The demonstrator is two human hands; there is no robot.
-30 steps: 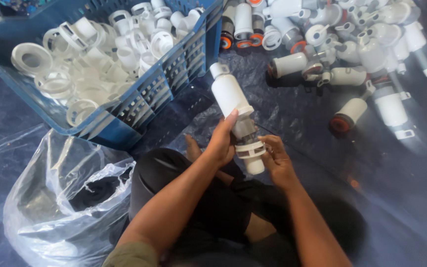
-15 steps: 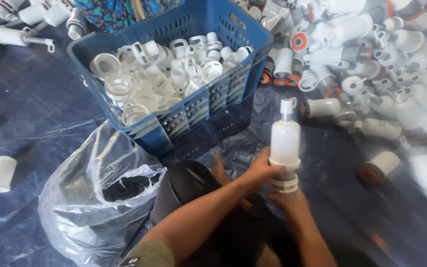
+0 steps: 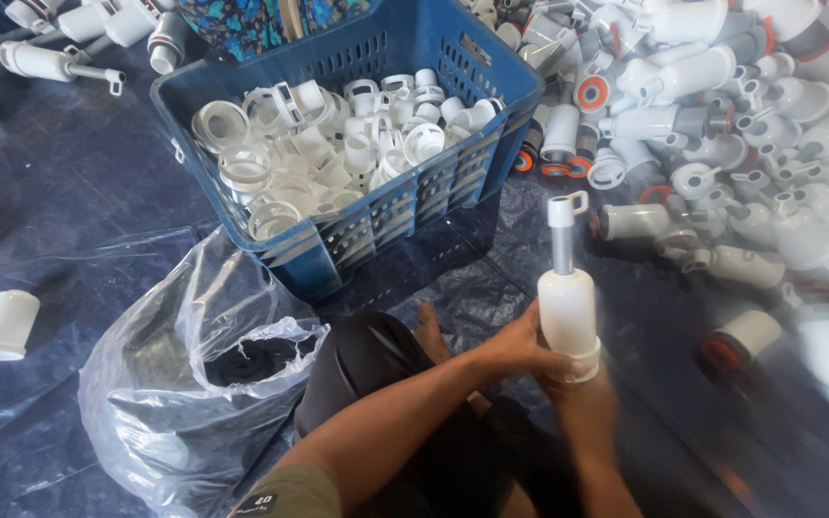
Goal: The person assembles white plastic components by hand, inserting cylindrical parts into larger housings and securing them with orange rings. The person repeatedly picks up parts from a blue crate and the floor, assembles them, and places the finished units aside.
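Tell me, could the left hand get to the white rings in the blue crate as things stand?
Probably yes, once it lets go. The left hand is wrapped round the white pump, so it is occupied. The blue crate sits open-topped just ahead, and nothing lies between it and the white rings.

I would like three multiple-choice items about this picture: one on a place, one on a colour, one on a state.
1. Where is the clear bag?
A. inside the crate
B. on the floor, in front of the crate
C. on the pile of pumps

2. What colour is the crate?
A. blue
B. red
C. green

3. How is the pump held?
A. lying flat
B. upside down
C. upright, handle on top

Answers:
1 B: the bag lies on the dark sheet, nearer the person than the crate.
2 A: the crate's walls are blue.
3 C: the left hand and right hand grip the pump's lower end, and its looped handle points up.
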